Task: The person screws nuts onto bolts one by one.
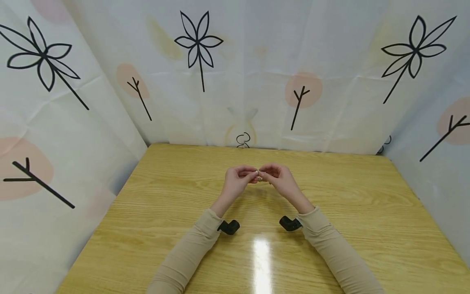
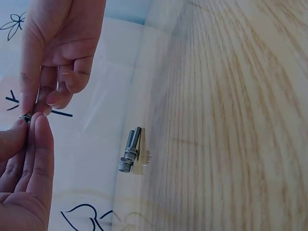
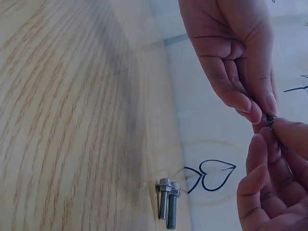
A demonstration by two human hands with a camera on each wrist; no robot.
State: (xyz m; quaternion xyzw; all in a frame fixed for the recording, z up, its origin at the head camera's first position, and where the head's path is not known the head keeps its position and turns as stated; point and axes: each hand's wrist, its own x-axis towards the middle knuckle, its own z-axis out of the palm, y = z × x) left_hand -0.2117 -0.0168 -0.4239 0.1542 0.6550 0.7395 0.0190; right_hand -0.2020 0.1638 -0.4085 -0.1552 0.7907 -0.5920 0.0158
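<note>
My left hand (image 1: 235, 179) and my right hand (image 1: 280, 177) meet fingertip to fingertip above the table. Between them both hands pinch a small metal piece (image 3: 271, 119), mostly covered by thumbs and fingers; its exact kind is hidden. In the left wrist view the left hand (image 2: 26, 168) comes from below and the right hand (image 2: 62, 48) from above. Behind the hands, two silvery bolts (image 2: 130, 151) with flanged heads lie side by side on the tabletop. The right wrist view also shows these bolts (image 3: 168, 202), apart from the fingers.
The wooden table (image 1: 176, 228) has a glossy surface with a bright reflection near its front. A pale curtain (image 1: 235, 73) printed with flowers and twigs encloses its back and sides. Black brackets (image 1: 228, 227) sit at both wrists, over beige sleeves.
</note>
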